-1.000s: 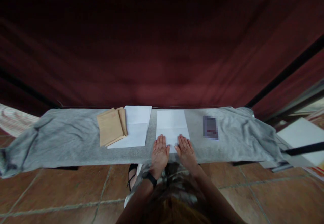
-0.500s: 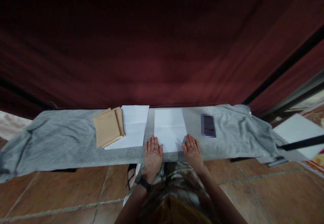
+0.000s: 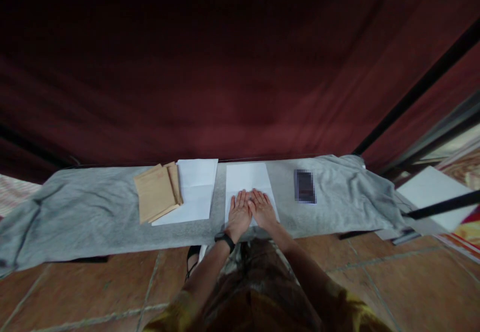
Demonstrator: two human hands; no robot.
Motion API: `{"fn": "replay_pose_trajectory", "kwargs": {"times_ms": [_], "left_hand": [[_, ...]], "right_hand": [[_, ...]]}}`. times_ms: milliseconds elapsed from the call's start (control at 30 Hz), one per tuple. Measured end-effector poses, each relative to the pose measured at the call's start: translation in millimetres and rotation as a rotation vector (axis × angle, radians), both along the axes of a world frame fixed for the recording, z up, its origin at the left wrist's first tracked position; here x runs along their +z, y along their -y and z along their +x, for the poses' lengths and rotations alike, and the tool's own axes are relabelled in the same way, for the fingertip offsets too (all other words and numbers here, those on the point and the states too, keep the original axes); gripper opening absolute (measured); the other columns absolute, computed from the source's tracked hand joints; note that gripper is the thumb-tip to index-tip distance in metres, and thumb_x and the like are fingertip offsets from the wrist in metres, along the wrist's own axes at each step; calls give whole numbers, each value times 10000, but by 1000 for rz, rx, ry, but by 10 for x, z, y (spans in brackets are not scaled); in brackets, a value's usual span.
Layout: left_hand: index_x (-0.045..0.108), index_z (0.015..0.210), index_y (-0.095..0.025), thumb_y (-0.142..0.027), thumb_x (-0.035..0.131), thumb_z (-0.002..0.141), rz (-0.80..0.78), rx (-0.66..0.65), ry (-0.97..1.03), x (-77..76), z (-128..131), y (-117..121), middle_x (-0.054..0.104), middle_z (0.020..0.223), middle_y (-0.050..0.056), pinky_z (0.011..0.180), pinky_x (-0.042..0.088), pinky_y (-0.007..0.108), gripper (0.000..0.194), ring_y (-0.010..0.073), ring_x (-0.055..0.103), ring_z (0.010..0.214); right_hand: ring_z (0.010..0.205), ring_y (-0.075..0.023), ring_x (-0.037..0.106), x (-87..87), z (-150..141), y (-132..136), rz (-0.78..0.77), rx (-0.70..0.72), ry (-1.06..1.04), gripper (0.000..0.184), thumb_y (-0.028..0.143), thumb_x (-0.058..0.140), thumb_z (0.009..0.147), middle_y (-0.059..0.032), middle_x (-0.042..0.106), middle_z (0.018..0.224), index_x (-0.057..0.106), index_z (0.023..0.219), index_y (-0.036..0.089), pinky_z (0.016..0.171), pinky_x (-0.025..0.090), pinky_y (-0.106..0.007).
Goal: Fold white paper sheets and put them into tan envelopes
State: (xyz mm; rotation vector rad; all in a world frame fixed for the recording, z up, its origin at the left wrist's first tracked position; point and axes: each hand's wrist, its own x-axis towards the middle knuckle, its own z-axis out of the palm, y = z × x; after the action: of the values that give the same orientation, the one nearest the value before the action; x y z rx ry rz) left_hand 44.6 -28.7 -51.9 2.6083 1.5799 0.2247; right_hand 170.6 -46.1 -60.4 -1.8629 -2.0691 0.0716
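Note:
A white sheet of paper (image 3: 245, 176) with a crease across its middle lies flat in front of me. My left hand (image 3: 239, 214) rests palm down on its lower half, fingers stretched out and pointing away from me. Close beside it, thumbs nearly touching, my right hand (image 3: 262, 209) also lies flat on the paper. Neither hand grips anything. To the left is a small stack of creased white sheets (image 3: 197, 192), partly covered by several brown paper envelopes (image 3: 155, 192).
A grey cloth (image 3: 93, 197) covers the narrow table. Right of the paper lies a dark, pixelated rectangular object (image 3: 305, 187). A dark red curtain (image 3: 240, 97) hangs behind the table. Black poles (image 3: 412, 94) and a white board (image 3: 431, 197) stand at the right.
My hands first slid apart to the paper's side edges, then came back together at its middle, slightly farther up the sheet. The view has shifted a little; the envelopes and stack stay put.

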Motion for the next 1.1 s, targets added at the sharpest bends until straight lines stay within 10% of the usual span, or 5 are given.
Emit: {"fn": "replay_pose_trajectory", "kwargs": {"times_ms": [733, 1100], "left_hand": [[411, 1536, -33, -383, 367, 1027, 108, 296, 166, -89, -361, 77, 415, 1594, 216, 1247, 279, 510, 620, 313, 346, 1518], [557, 1411, -72, -223, 455, 949, 72, 370, 326, 2, -435, 186, 593, 1444, 211, 1131, 428, 474, 497, 319, 549, 1341]], "right_hand": [[1421, -321, 468, -164, 393, 194, 190, -281, 80, 574, 393, 304, 1089, -225, 510, 1525, 447, 1527, 51, 1161, 339, -513], [1146, -256, 641, 57, 566, 386, 25, -364, -26, 407, 216, 456, 1009, -162, 677, 1304, 584, 1387, 136, 986, 471, -361]]}}
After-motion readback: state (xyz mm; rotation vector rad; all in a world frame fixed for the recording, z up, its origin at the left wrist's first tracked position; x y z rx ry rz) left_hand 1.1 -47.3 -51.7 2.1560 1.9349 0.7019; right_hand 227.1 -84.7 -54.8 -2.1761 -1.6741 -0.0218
